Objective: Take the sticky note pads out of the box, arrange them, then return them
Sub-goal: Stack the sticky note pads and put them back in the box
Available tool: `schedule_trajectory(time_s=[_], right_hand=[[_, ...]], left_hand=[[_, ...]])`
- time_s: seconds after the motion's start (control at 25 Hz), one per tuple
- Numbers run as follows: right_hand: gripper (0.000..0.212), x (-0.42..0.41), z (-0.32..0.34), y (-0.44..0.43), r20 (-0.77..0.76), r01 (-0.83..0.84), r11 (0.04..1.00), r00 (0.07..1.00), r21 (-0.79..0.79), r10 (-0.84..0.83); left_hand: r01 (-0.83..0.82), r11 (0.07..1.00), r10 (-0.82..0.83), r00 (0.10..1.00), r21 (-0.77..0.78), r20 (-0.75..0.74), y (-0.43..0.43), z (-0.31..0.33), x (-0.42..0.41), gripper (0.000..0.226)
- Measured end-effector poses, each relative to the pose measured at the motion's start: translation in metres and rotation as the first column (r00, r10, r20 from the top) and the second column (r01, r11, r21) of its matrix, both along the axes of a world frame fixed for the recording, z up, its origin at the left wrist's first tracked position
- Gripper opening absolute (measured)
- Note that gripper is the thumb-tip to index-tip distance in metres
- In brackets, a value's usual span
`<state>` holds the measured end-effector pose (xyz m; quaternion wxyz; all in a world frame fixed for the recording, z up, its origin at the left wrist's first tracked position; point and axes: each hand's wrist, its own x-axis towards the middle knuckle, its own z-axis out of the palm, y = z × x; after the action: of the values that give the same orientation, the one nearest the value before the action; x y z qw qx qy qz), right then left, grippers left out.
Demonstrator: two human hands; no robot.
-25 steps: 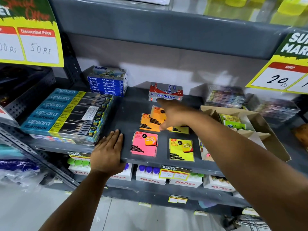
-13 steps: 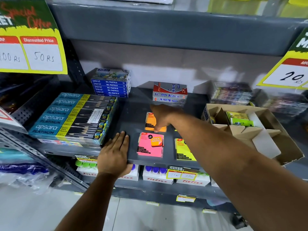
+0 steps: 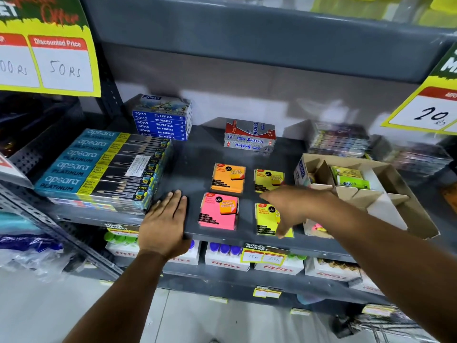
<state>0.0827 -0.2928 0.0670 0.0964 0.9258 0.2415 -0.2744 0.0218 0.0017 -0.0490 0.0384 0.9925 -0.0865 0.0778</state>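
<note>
Fingers point(image 3: 280, 225) of the right hand point(image 3: 294, 206) hang spread and empty over the near yellow pad point(image 3: 265, 220), the tips low over its right side; whether they touch it I cannot tell. The far yellow pad point(image 3: 268, 179) lies just behind the knuckles, partly covered by them. To their left sit the orange pad point(image 3: 227, 178) at the back and the pink pad point(image 3: 218, 211) at the front, so the four pads form a square on the grey shelf point(image 3: 195, 164).

Half a second ago this hand lay over the orange pad; it has since drawn back to the right front, and the orange pad now shows whole. The left hand point(image 3: 164, 224) stays flat, fingers together, on the shelf edge beside the pink pad.

Just right of the yellow pads stands the open cardboard box point(image 3: 400, 211), its dividers showing and green packs point(image 3: 350, 179) in a rear compartment; the right forearm crosses its front corner. Pencil boxes point(image 3: 99, 164) are stacked beside the left hand, oil pastel boxes point(image 3: 162, 120) behind them, and a red and silver carton point(image 3: 249, 136) behind the orange pad.
</note>
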Motion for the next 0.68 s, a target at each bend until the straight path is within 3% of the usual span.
schedule_trajectory(time_s=[0.28,0.4,0.56,0.68], right_hand=[[0.094,-0.009,-0.010,-0.014,0.218,-0.004,0.997,0.976,0.075,-0.013],[0.092,0.028,0.011,-0.010,0.317,0.089,0.976,0.937,0.199,-0.150],[0.094,0.067,0.013,0.000,0.283,0.155,0.976,0.939,0.153,-0.194],[0.084,0.074,0.000,0.002,0.182,0.211,0.972,0.957,0.104,-0.227]], left_hand=[[0.007,1.000,-0.008,1.000,0.028,0.016,-0.002,0.001,-0.001,0.087],[0.002,1.000,-0.002,1.000,0.012,0.017,0.000,-0.001,0.000,0.090],[-0.005,1.000,0.005,1.000,-0.021,-0.009,0.001,-0.001,0.001,0.101],[-0.003,0.999,0.002,1.000,-0.037,-0.016,0.001,0.000,0.000,0.102]])
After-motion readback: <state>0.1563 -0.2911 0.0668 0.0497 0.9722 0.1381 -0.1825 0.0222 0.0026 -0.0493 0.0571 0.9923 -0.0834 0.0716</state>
